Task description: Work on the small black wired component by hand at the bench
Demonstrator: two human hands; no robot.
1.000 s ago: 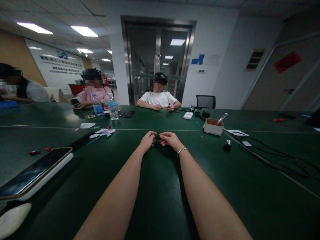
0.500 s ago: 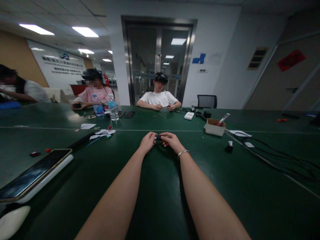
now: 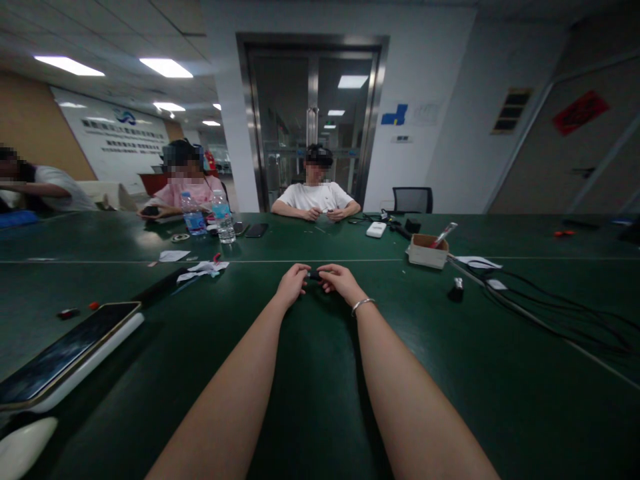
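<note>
Small black object (image 3: 314,275), pinched at its ends by the left hand (image 3: 293,284) and the right hand (image 3: 342,281) — it is over a dark green table (image 3: 320,373) crossed by a pale seam (image 3: 250,261). Across it, a person in white (image 3: 317,197) sits before metal-framed glass doors (image 3: 283,100) — under lit ceiling panels (image 3: 166,68).

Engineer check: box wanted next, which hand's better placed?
Right hand, probably: it's nearer the box, left hand farther off. Both hands are at the black piece, though.
</note>
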